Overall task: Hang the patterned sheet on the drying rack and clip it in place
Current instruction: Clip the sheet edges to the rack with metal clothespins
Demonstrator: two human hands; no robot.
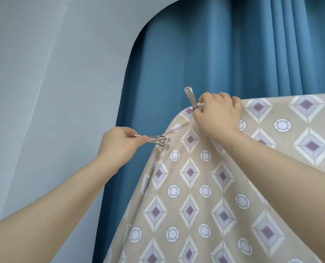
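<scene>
Two bare hands work at the top left corner of a beige sheet (196,186) printed with diamonds and circles, which hangs draped before a blue curtain (215,44). The left hand (118,144) pinches a metal clip (156,141) between thumb and fingers, held sideways, its jaws against the sheet's gathered edge. The right hand (217,114) rests on the corner, fingers curled round a second clip (191,97) standing upright there.
</scene>
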